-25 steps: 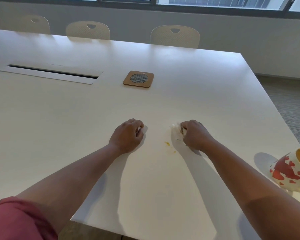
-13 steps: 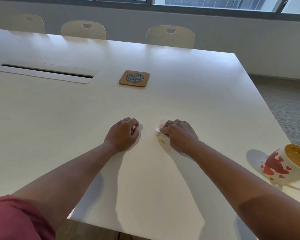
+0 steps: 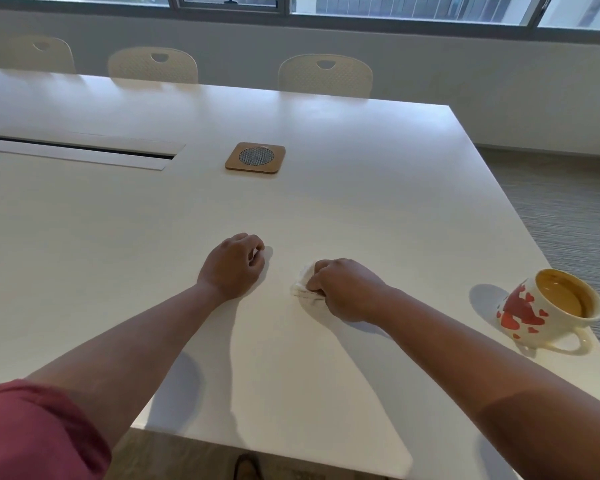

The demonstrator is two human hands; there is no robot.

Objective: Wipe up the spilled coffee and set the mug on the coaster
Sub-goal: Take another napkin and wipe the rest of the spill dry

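My right hand (image 3: 347,289) presses a crumpled white tissue (image 3: 303,284) onto the white table (image 3: 118,254), gripping it; most of the tissue is hidden under the fingers. No coffee drops show around it. My left hand (image 3: 234,266) rests as a loose fist on the table just to the left, holding nothing. A cream mug with red hearts (image 3: 548,308) stands at the right table edge, coffee inside, handle toward me. The brown square coaster (image 3: 255,157) with a grey mesh centre lies further back, beyond both hands.
A long cable slot (image 3: 80,148) is set into the table at the left. Three cream chairs (image 3: 326,76) line the far side under the windows. The table's near corner ends close to me, and carpet floor (image 3: 568,209) lies to the right.
My right hand has slid the tissue left and toward me across the yellow-brown drops, which no longer show. My left hand has stayed in place.
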